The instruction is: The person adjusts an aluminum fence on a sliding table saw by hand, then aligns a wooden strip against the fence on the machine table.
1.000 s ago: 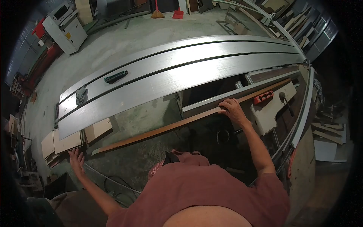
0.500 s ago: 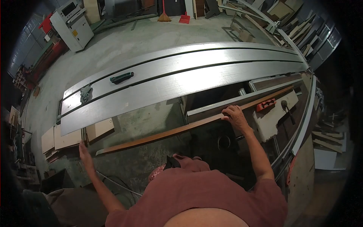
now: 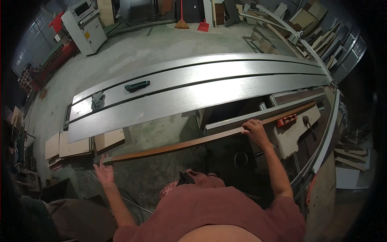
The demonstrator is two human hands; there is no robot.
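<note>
A long, narrow strip of brown wood (image 3: 173,147) slants across in front of me, its right part lying along the dark machine bed. My right hand (image 3: 257,133) is closed over the strip right of its middle, fingers bent across the top edge. At the strip's far left end is my left hand (image 3: 105,172), palm up with the fingers apart, fingertips right at the pale end of the wood. Just beyond my right hand sits a red and black tool-like piece (image 3: 287,120) on the machine.
A long silver sliding table (image 3: 169,103) with two dark slots spans the view ahead, carrying a dark green object (image 3: 137,86) and a crumpled cloth (image 3: 97,101). Flat boards (image 3: 74,144) are stacked at left. A metal rail (image 3: 327,133) curves along the right. A control cabinet (image 3: 86,34) stands behind.
My left hand has moved right and turned palm up, reaching the strip's left end. My right hand keeps its place on the wood. The whole view has shifted slightly.
</note>
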